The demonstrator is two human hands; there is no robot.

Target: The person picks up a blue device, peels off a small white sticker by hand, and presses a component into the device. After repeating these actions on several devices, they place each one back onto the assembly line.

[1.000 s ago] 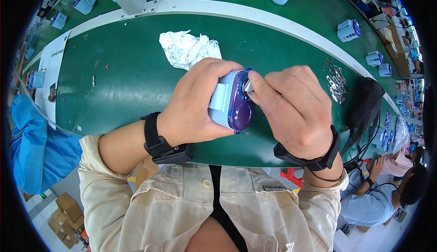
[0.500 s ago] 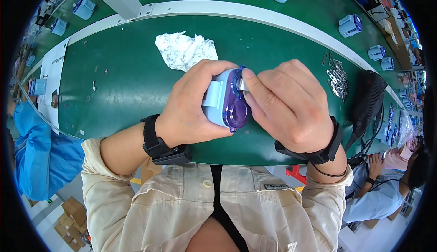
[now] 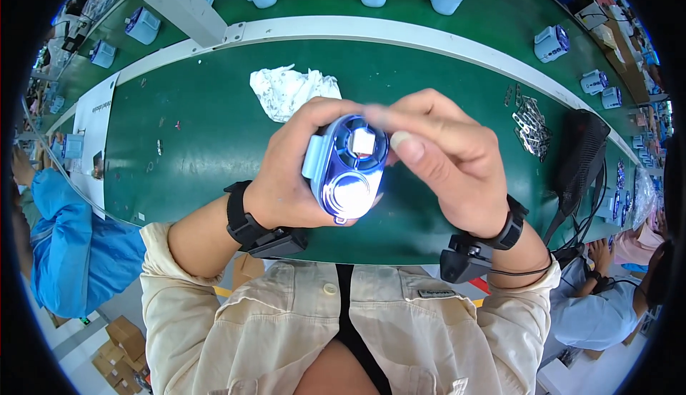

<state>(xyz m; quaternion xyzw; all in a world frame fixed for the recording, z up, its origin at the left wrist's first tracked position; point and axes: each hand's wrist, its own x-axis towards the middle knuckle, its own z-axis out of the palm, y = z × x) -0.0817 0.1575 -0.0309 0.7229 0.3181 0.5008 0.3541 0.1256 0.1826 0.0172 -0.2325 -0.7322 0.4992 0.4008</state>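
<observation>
**Blue container [image 3: 312, 158] in the left hand [image 3: 282, 173], white piece [image 3: 363, 141] on its top**

The left hand is wrapped around the blue container, above the worktop [image 3: 207, 138], and its shiny purple top faces upward. The right hand [image 3: 454, 159] is just beside this top, with thumb and forefinger apart; I see nothing between them. The forefinger is blurred, so I cannot tell whether it touches the rim.

The white piece sits in the round opening; how firmly, I cannot tell. If it is loose, a tilt of the left hand could let it fall. A careless push by the right thumb could put it crooked, and a weak grip could let the container turn. Beyond the left hand lies a crumpled white cloth [image 3: 293, 93]; right of the right hand, small metal pieces [image 3: 532, 129].
</observation>
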